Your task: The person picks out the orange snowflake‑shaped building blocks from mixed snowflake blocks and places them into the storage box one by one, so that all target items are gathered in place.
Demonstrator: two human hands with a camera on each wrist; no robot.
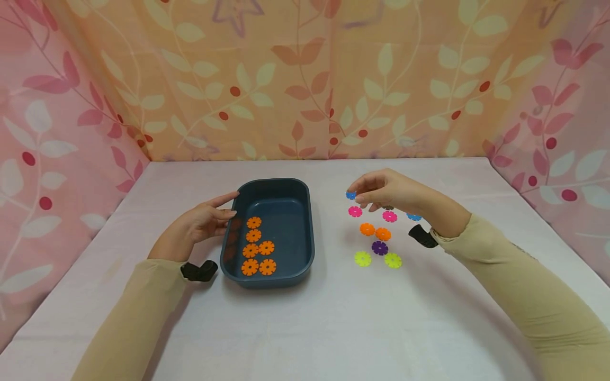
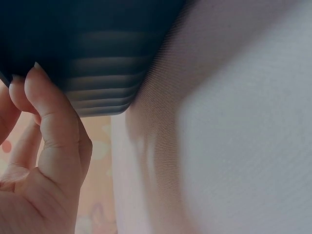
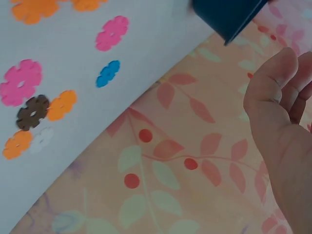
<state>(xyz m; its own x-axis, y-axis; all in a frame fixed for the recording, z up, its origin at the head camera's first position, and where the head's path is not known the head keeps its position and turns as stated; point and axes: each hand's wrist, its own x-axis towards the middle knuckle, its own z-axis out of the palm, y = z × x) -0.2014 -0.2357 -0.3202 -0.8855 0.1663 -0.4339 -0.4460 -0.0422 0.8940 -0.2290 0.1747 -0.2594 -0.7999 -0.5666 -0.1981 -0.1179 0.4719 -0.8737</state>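
Note:
My left hand grips the left rim of a dark blue rectangular tray; in the left wrist view its thumb and fingers meet at the tray's edge. Several orange flower-shaped notched discs lie in the tray's left half. Over the loose discs on the right hovers my right hand, its fingers loosely bent and nothing visible between them. A blue disc shows just beneath its fingertips; the right wrist view has this blue disc lying on the cloth.
Scattered on the white-clothed table are pink discs, orange discs, a purple disc and yellow discs. In the right wrist view a brown disc and a white disc appear. A leaf-patterned curtain stands behind.

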